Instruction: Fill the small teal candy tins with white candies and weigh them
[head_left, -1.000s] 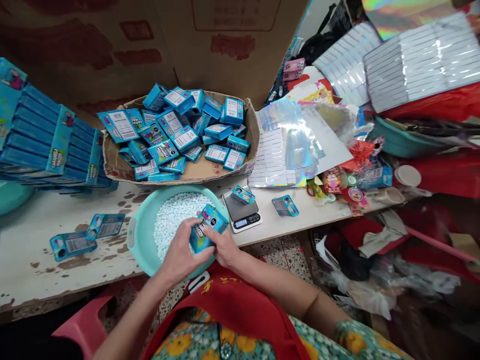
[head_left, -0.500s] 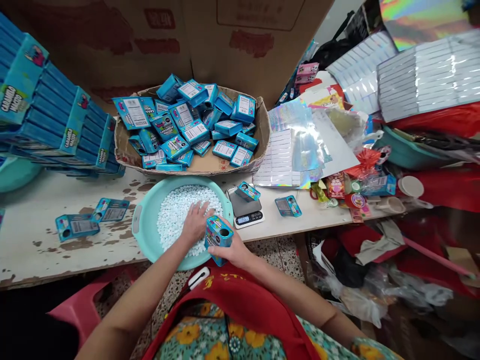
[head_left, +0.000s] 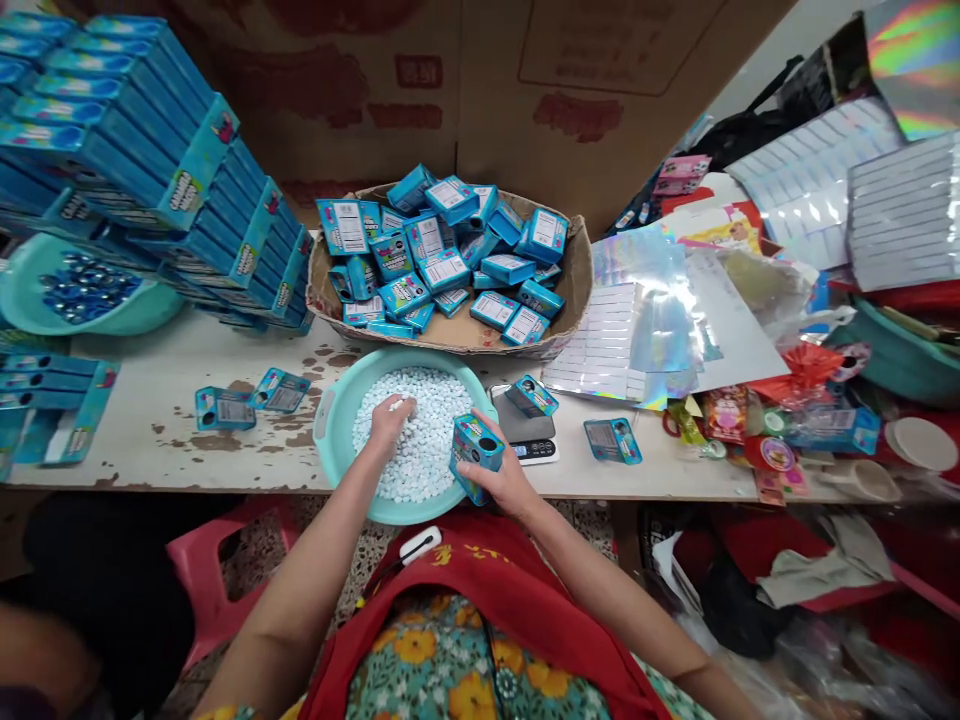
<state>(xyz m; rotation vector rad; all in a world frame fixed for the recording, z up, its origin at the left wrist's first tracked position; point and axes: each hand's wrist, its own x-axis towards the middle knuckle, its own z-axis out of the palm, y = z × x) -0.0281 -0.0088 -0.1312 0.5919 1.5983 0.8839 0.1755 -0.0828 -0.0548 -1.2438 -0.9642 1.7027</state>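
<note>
Far-left basin: Shiny dark-blue pieces (head_left: 86,290) are held in a teal basin (head_left: 146,318).
Stacks: Blue display trays (head_left: 184,190), lettered "Caramelo", are piled high with boxes on a worn white table (head_left: 165,350).
Loose pair: Two blue cartons (head_left: 226,408) are laid end to end, labels up.
Work basin: White pieces (head_left: 420,470) are heaped in a second, handled teal basin (head_left: 328,440) at the table's edge.
Left hand: The left hand (head_left: 390,422) is lowered to the heap, its fingers drawn together; some white is seen at the tips (how many pieces are pinched cannot be told).
Cardboard tray: More blue cartons are jumbled in a torn cardboard tray (head_left: 579,275) behind.
Right hand: A blue candy carton (head_left: 474,458), tilted at the work basin's right rim, is gripped by the right hand (head_left: 510,482), thumb pressed to the near side, fingers wrapped round the other.
Scale: One small carton (head_left: 536,396) is rested on a digital scale (head_left: 525,428).
Right: A single carton (head_left: 612,440) is left lying near holographic sheets (head_left: 660,325).
</note>
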